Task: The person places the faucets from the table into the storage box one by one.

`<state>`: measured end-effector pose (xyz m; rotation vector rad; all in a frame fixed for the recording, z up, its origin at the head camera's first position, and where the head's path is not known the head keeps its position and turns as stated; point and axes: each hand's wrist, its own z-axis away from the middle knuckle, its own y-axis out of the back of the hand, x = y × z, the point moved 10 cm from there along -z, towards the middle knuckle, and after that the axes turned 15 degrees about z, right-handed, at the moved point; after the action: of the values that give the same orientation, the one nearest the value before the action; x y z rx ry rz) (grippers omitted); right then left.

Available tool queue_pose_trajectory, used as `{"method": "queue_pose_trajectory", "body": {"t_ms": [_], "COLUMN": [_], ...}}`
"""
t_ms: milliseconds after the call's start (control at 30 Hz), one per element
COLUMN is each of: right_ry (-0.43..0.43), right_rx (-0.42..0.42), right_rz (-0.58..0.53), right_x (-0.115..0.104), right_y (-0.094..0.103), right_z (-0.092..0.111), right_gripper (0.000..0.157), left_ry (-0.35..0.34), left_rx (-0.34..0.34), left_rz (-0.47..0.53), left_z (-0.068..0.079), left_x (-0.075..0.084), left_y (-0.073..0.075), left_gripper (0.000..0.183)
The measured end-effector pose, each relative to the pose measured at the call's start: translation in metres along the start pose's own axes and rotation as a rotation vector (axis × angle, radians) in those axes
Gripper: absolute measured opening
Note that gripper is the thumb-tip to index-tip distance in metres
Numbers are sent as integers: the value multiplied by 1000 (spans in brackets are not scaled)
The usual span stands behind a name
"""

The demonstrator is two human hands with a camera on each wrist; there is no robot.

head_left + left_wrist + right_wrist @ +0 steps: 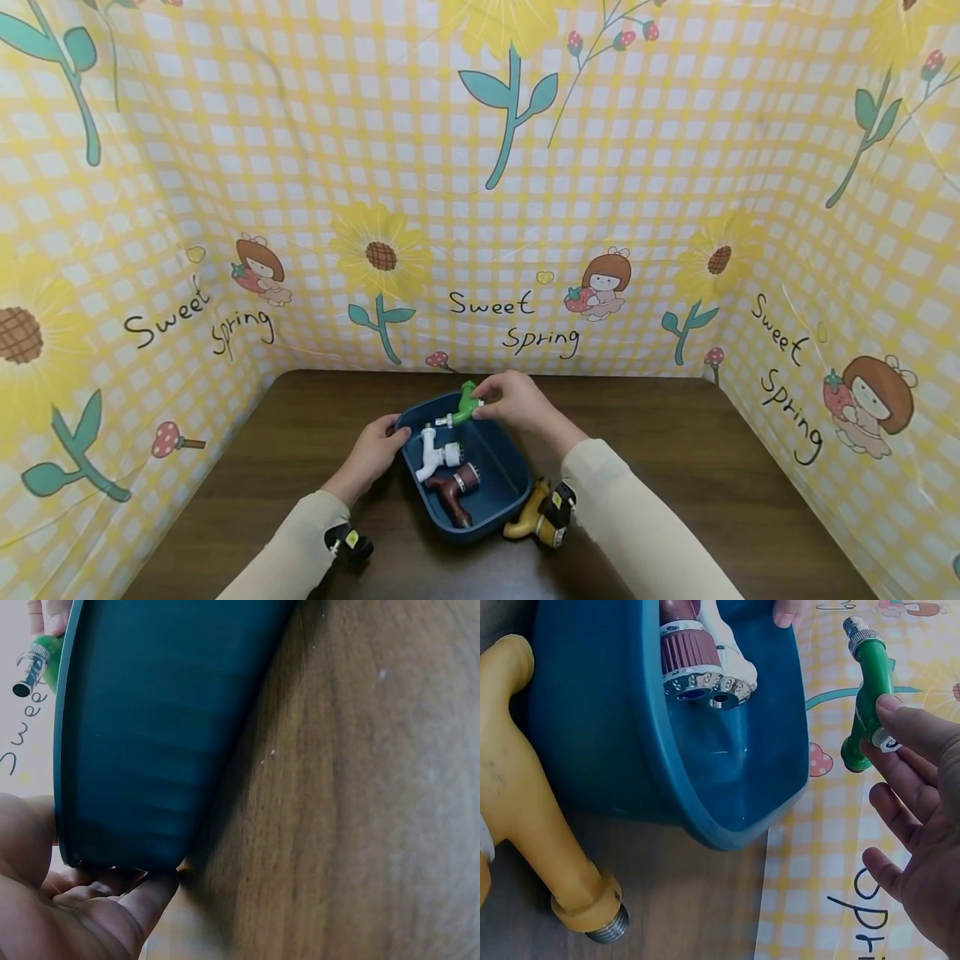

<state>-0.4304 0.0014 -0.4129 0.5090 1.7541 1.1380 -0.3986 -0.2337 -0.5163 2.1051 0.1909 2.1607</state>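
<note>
My left hand (372,452) grips the far-left corner of a blue plastic tub (491,467), thumb at the rim and fingers along the outside wall in the left wrist view. Between thumb and fingertips, my right hand (519,406) pinches a green tap (871,697) by its handle end, held up over the tub's far side. The tap's silver threaded end points left in the head view. Inside the tub lie a white tap (431,455) and a dark red-brown tap (447,493), side by side, both with silver-trimmed knobs.
A yellow tap (531,515) lies on the brown wooden table (645,500) just right of the tub, partly hidden by the right wrist's camera. Yellow checked cloth (480,250) with printed flowers hangs behind and along both sides of the table.
</note>
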Motion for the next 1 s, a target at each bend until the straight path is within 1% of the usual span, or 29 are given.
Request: {"method": "queue_pose_trajectory", "body": {"t_ms": [167,400,767,1000], "right_ry": [6,-11,-38,-35], "right_rx": [9,3,-29,-22], "right_rz": [16,20,6,20], "right_x": [-2,-1,-3,-3], "right_y": [-3,-9,-17,-22], "right_z": [-2,-5,-6,-8], "right_gripper": [23,23,23,22], "left_ry": [-16,5,1,9], "left_rx": [-6,-5,-8,-6], "left_rz": [-6,1,5,11], "left_z": [0,-1,-1,-1], "left_x": [4,1,0,-3], "left_y": [-1,0,0,0], "left_gripper": [42,42,41,40]}}
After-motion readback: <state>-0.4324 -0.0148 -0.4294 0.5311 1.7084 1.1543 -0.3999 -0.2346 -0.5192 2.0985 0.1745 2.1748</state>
